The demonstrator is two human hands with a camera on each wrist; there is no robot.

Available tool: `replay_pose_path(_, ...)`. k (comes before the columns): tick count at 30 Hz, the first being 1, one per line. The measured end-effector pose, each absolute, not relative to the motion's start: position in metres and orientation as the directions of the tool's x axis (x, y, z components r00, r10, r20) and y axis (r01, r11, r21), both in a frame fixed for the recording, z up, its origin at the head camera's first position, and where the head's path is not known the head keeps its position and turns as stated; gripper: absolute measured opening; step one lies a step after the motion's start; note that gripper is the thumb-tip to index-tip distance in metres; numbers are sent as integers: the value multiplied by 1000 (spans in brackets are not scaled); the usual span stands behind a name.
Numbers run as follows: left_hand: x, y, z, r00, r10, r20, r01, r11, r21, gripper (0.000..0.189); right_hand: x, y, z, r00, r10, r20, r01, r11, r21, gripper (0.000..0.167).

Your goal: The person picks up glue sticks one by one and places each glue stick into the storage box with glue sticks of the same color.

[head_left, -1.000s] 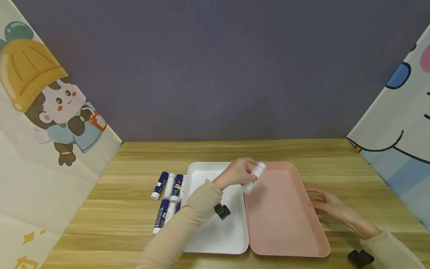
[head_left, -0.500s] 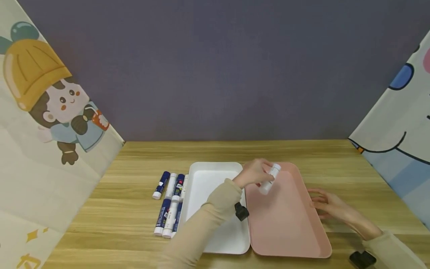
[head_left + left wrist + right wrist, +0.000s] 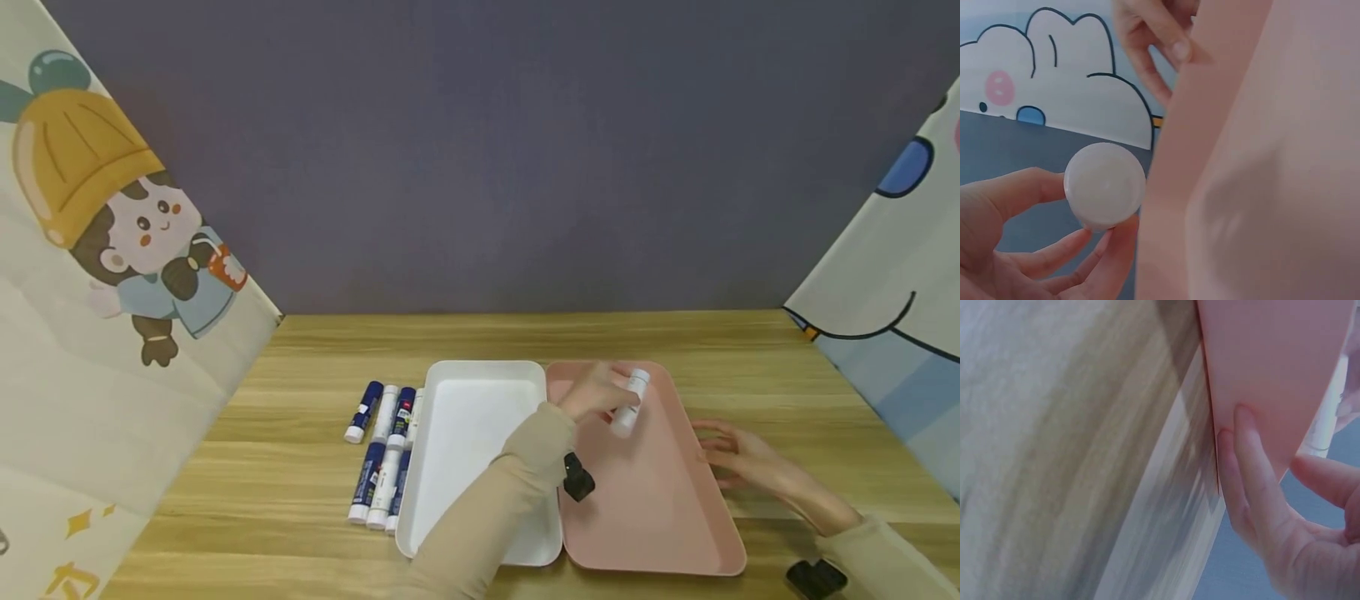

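Observation:
A white glue stick (image 3: 632, 402) is pinched between the thumb and fingers of my left hand (image 3: 594, 392). It is held tilted above the far part of the pink tray (image 3: 645, 517). Its round white end (image 3: 1105, 186) faces the camera in the left wrist view, close to the tray's wall. My right hand (image 3: 753, 465) rests against the outer right side of the pink tray. In the right wrist view its nearly straight fingers (image 3: 1254, 462) touch the pink wall, with the thumb near the rim.
A white tray (image 3: 476, 417) stands against the pink tray's left side, partly under my left forearm. Several navy and white glue sticks (image 3: 385, 492) lie in two rows left of it on the wooden table (image 3: 255, 467). A dark partition (image 3: 480, 167) rises behind.
My left hand has carried the white glue stick rightward, from the seam between the trays to above the pink tray. The right hand stays at the pink tray's side.

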State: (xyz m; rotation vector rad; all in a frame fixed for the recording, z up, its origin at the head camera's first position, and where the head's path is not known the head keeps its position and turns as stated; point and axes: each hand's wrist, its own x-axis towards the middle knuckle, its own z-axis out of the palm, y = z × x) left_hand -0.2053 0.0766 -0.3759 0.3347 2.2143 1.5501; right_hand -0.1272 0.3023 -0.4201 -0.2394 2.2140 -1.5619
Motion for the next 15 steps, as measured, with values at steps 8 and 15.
replay_pose_path(8, -206, 84, -385, -910, 361, -206, -42, 414, 910, 42, -130, 299, -421, -887, -401, -228, 87, 340, -936, 59)
replay_pose_path(15, -209, 87, -397, -936, 282, -208, -62, 451, 890, 38, -133, 301, -421, -878, -388, -279, 136, 357, -924, 60)
